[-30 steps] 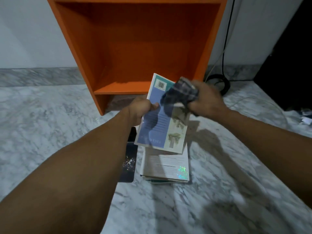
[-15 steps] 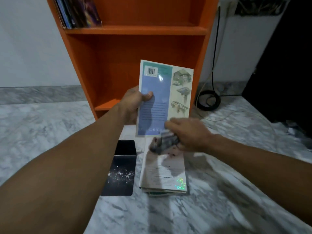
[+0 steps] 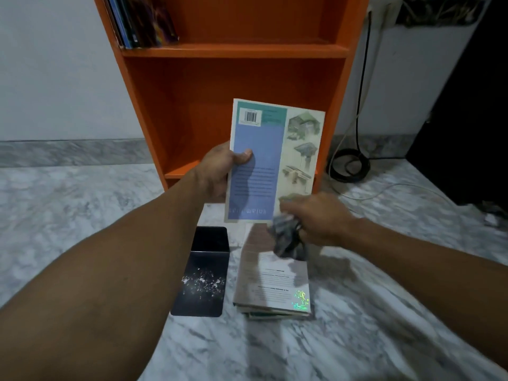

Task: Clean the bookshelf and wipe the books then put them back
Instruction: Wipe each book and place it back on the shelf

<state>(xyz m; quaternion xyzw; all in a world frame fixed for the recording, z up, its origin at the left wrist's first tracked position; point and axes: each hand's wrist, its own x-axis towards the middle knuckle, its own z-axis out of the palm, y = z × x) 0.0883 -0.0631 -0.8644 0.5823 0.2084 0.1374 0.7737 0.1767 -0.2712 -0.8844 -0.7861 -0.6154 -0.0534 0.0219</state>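
Note:
My left hand grips a thin blue and cream book by its left edge and holds it upright in front of the orange bookshelf. At the book's lower right corner my right hand clutches a crumpled grey checked cloth. Below them a small stack of books lies flat on the marble floor, and a black book lies to its left. The shelf compartment behind the held book has nothing in it; several books stand at the left of the shelf above.
A coiled black cable lies on the floor right of the bookshelf, with a thin pale wire trailing from it. A dark piece of furniture fills the far right. White wall and a grey marble skirting run behind.
The cloth moved from the top of the book down to its lower right corner. The book rose and stands more upright, and my view tilted up to show the upper shelf.

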